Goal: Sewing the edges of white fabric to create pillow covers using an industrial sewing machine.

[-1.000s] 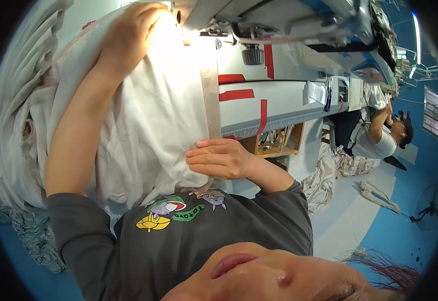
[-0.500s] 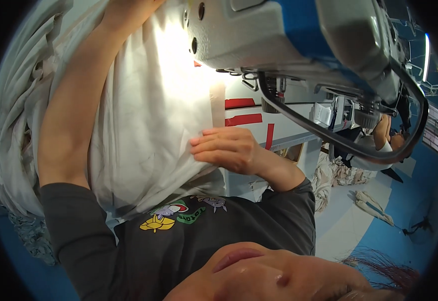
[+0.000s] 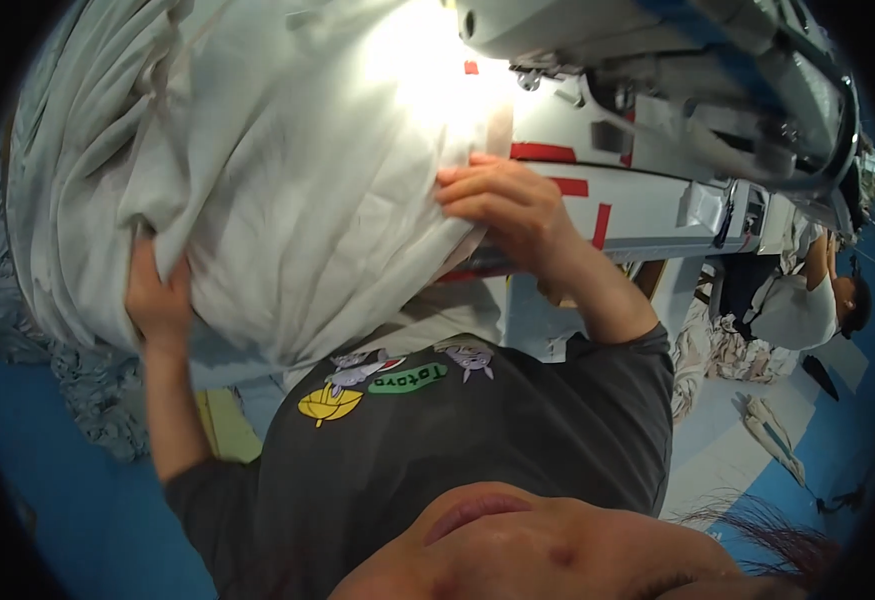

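Note:
A large white cloth (image 3: 287,180) spreads in loose folds over the work surface in front of me. At its left side my left hand (image 3: 160,295) is closed on a bunched fold, its fingertips partly tucked under the fabric. My right hand (image 3: 507,205) lies at the cloth's right edge, just below the machine, with its fingers bent over the fabric; the thumb is hidden. Above that hand is a grey sewing machine (image 3: 577,30) with a blue band, blurred in part. Its bright lamp washes out the cloth near the needle area.
Red tape strips (image 3: 545,152) mark the pale machine table (image 3: 647,215), which stretches off to the right. Heaped fabric (image 3: 97,400) hangs at the lower left near a yellow piece (image 3: 227,425). Another person (image 3: 797,300) works at the far right, beside more piled cloth (image 3: 722,350).
My left hand has come back from the far upper area to the cloth's left side and grasps a fold. My right hand stays at the right edge. The view has shifted.

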Demonstrator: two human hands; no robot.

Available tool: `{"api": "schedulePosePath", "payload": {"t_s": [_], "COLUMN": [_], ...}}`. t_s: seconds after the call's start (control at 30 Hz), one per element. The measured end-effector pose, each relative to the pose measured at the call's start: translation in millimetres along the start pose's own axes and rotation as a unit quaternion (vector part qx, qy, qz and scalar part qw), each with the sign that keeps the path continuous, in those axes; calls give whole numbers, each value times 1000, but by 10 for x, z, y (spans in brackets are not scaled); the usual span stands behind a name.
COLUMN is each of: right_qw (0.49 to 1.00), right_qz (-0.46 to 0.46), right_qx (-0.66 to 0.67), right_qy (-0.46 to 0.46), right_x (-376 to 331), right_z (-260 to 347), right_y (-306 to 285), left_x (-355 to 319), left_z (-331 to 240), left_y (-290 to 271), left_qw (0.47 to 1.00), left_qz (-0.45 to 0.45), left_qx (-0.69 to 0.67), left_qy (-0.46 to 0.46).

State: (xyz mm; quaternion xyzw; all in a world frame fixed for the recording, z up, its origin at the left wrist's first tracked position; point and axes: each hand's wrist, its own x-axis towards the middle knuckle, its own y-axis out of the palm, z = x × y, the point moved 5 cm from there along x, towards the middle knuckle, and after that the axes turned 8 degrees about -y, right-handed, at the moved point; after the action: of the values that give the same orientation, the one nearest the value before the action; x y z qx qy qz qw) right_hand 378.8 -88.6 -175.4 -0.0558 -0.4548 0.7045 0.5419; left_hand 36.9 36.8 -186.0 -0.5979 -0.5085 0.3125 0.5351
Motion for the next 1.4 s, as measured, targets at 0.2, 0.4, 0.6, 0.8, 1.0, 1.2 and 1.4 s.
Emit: {"api": "schedulePosePath", "payload": {"t_s": [0.2, 0.4, 0.6, 0.8, 1.0, 1.2, 1.4], "right_qw": [991, 874, 913, 821, 835, 983, 977], "right_qz": [-81, 198, 18, -23, 13, 79, -73], "right_qx": [45, 25, 406, 513, 404, 88, -167], "right_qy": [101, 443, -32, 248, 373, 138, 114], "right_x": [-185, 0, 697, -616, -1625, -1280, -725], "right_z": [-47, 632, 1377, 1428, 1333, 1581, 1032], "right_y": [157, 977, 650, 927, 2056, 1771, 324], "left_x": [2126, 2437, 2104, 2055, 543, -1628, -1577], "left_z": [139, 55, 453, 707, -1300, -1977, -1892], "left_y": [533, 741, 555, 487, -433, 202, 10], "left_qw": [995, 983, 972, 979, 944, 910, 877], "left_qz": [-58, -169, -111, -49, -140, 282, 319], "left_qx": [1, 36, 75, 159, -136, -110, -218], "left_qy": [77, 57, 194, 119, 265, 282, 285]}}
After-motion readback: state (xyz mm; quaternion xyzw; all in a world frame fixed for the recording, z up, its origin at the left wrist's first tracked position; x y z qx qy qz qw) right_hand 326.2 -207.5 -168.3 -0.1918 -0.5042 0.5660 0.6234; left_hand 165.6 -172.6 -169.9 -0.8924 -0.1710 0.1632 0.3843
